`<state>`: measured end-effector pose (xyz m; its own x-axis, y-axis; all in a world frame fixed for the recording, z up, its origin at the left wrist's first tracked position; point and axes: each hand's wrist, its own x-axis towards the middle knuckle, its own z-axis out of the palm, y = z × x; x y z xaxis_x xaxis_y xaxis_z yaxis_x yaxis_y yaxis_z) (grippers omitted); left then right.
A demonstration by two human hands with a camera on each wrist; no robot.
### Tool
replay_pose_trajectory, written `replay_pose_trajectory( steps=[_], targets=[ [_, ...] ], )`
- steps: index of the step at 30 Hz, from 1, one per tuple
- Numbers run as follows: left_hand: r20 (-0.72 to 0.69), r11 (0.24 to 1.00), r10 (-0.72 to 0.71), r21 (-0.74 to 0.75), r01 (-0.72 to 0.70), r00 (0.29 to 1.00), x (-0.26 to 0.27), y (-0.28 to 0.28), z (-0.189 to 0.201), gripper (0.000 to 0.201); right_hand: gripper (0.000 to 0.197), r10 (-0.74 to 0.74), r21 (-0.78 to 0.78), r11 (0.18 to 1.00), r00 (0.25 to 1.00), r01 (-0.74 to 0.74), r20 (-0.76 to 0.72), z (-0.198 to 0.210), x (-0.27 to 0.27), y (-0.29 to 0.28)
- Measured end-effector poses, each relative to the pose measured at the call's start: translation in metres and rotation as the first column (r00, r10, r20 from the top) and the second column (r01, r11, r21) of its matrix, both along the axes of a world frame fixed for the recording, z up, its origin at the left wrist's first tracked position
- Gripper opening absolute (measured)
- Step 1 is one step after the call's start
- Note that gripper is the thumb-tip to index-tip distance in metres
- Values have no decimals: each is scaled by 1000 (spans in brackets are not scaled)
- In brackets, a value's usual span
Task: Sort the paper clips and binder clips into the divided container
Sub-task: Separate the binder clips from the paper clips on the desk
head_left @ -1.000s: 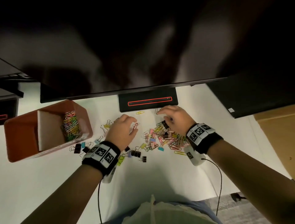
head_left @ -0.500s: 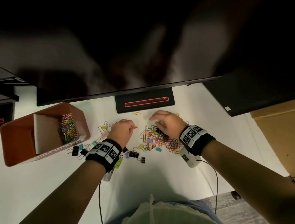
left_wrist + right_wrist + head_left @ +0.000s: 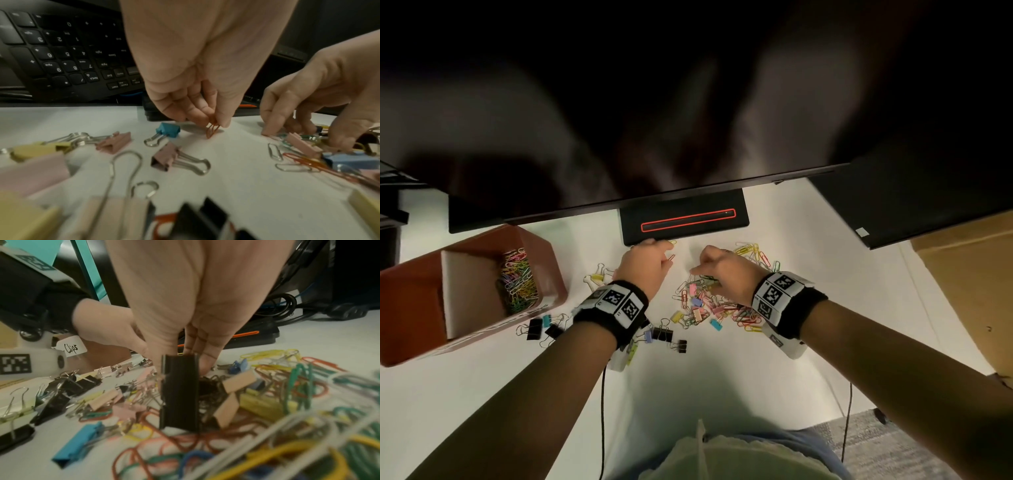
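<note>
My left hand (image 3: 666,260) pinches an orange paper clip (image 3: 212,130) between thumb and fingers, its tip touching the white desk just before the monitor base. My right hand (image 3: 698,270) curls over the mixed pile of clips (image 3: 709,305). It holds a black binder clip (image 3: 180,392) under the palm, and its fingertips (image 3: 267,132) touch the pile. The brown divided container (image 3: 551,260) stands at the left. Its right compartment holds coloured paper clips (image 3: 517,281), and a white divider (image 3: 465,291) shuts off the left compartment, which looks empty.
The black monitor base (image 3: 685,221) and the overhanging screen bound the far side. Loose binder clips (image 3: 667,334) lie by my left wrist and near the container. A keyboard (image 3: 61,53) sits behind it. A cardboard box (image 3: 969,274) stands at the right; cables (image 3: 287,305) trail behind.
My left hand lifted the orange paper clip and moved slightly toward the monitor base. My right hand drew in to the left over the pile, fingers curling down.
</note>
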<state>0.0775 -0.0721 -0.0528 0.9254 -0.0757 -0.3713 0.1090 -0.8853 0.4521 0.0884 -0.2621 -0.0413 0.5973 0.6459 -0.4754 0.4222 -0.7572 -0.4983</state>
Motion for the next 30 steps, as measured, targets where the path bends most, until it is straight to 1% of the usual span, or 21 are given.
replay_pose_trajectory(
  steps=[3,5,7,10,14,17,19,20,22,24,26,28,30],
  targets=[
    [36,1000,3,19,-4,999,3,-1,2,28,37,-4,20,1000,1000,4,1,4,1,-4],
    [51,1000,0,28,-1,999,4,-2,3,19,27,7,19,1000,1000,-7,11,5,1,-4],
    [52,999,-8,36,6,999,3,-1,3,12,23,19,-2,1000,1000,-19,24,5,0,-4],
    [51,998,-38,56,35,998,2,0,1,11,20,-16,-23,1000,1000,16,20,4,-2,-3],
    [-13,983,-145,113,145,989,5,-2,4,11,20,-68,-28,997,998,68,13,5,-4,-1],
    [-24,990,-120,75,121,993,6,-4,7,10,21,-84,-46,995,996,84,6,5,-5,0],
    [-67,996,-74,36,76,995,6,-5,8,19,21,-99,-46,994,995,99,-8,3,-5,0],
    [-94,997,-67,34,71,993,6,-5,9,20,20,-105,-40,994,994,105,-13,3,-4,0],
    [-141,992,-95,66,105,986,7,-6,9,17,18,-115,-18,993,993,115,-23,3,-4,-1],
    [-176,981,-144,103,163,974,8,-7,8,18,15,-131,10,991,991,132,-39,4,-4,-1],
    [-207,972,-175,118,202,963,7,-8,8,21,11,-193,85,977,980,197,-53,6,-5,-3],
    [-209,971,-193,99,217,959,6,-7,10,20,8,-314,208,921,943,330,-108,10,-3,-6],
    [-176,978,-197,36,206,965,3,-5,13,17,6,-410,293,848,897,441,-165,16,3,-13]
  ],
)
